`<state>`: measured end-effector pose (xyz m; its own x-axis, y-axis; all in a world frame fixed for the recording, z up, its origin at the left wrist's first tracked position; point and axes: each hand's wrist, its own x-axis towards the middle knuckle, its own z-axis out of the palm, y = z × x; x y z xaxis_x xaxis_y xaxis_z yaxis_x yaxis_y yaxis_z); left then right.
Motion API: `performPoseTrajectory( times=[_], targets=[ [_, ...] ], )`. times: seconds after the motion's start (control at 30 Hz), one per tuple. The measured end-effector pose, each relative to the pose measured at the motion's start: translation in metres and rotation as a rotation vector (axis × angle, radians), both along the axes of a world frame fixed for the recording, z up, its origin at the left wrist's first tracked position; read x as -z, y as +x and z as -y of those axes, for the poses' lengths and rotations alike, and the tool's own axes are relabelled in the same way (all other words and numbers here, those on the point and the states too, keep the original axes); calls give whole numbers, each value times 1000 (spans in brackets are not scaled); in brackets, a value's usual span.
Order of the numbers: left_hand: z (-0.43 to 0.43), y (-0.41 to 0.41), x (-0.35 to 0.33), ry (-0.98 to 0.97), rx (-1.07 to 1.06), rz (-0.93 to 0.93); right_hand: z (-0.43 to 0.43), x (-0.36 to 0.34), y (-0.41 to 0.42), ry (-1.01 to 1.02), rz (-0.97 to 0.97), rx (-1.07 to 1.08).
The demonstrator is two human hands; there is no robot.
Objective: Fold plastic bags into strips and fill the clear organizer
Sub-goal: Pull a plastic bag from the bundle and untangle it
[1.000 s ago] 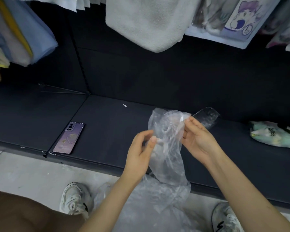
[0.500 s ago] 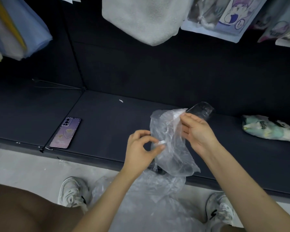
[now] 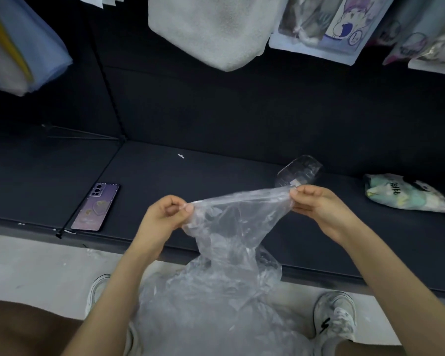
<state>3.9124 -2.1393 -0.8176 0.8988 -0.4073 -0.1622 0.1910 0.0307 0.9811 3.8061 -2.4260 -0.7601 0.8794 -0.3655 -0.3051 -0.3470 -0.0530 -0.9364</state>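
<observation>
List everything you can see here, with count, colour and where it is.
shelf: one, black, across the middle
plastic bag: one, clear, held taut, centre
bag pile: uncountable, clear, low centre
clear organizer: one, transparent, on shelf behind the bag
phone: one, purple back, on shelf, left
packet: one, pale green and white, on shelf, right
hanging goods: several, white, blue, printed, above
sneakers: two, white, on floor
left hand: one, pinching bag's left corner
right hand: one, pinching bag's right corner
</observation>
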Motion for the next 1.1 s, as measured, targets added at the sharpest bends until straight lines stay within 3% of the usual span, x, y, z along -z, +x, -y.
performPoseTrajectory(
  times=[0.13, 0.2, 0.33, 0.43, 0.57, 0.73, 0.83, 0.97, 1.1],
  targets=[
    [-10, 11, -2, 383, 83, 225, -8, 10, 0, -222, 48, -37],
    [-20, 20, -9, 430, 42, 246, -16, 9, 6, -308, 116, -43],
    [-4, 22, -42, 179, 5, 165, -39, 3, 26, -292, 211, -93],
    [42, 14, -49, 235, 127, 287, -61, -2, 43, -233, 239, -187],
    [74, 14, -42, 163, 122, 360, -62, -4, 49, -207, 272, -220],
    [78, 13, -27, 130, -15, 395, -39, 17, 23, -225, 290, -21],
    [74, 17, -26, 41, -158, 289, -33, 40, 3, -169, 176, 93],
    [66, 20, -24, -39, -249, 187, -42, 65, 3, -44, -89, 36],
    [50, 24, -20, -77, -256, 173, -47, 70, 14, 159, 17, 152]
  ],
)
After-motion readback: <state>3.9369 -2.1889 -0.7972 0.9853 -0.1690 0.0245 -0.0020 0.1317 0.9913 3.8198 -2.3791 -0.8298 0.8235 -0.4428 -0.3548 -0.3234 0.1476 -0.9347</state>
